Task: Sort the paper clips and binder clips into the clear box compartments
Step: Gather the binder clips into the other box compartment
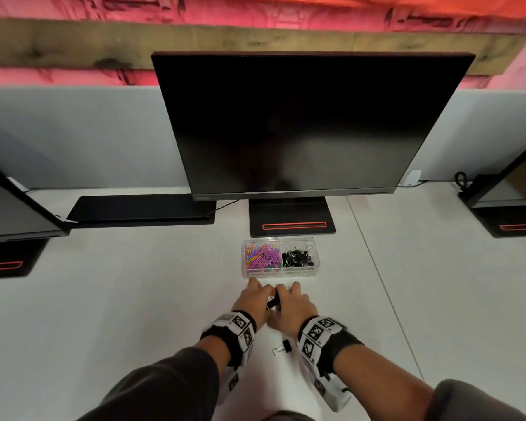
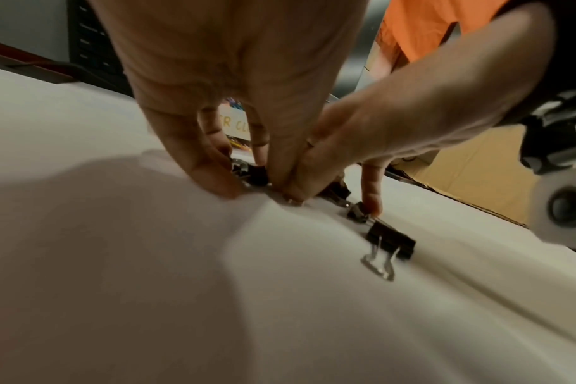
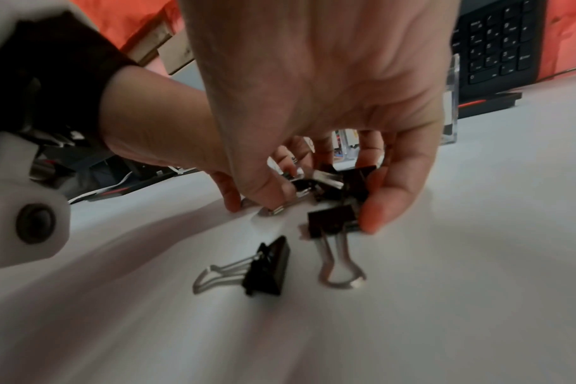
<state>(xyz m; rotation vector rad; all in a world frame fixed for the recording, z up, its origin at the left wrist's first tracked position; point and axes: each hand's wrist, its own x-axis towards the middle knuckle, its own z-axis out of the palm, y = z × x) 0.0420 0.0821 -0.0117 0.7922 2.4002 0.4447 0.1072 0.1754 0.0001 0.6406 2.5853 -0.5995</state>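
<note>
Binder clips, black with wire handles, sit bunched on the white desk as we curl both hands over them, left hand and right hand each pinching at the pile just near of the clear box. Its left compartment holds coloured paper clips, its right more binder clips; we judge sorting nearly done. One stray clip lies nearer us, handles pointing left.

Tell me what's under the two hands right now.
Under the left hand and right hand lies a small cluster of black metal binder clips on the white desk. The fingers cover part of it, so the count is unclear. One more black binder clip lies uncovered nearer the wrists.
</note>
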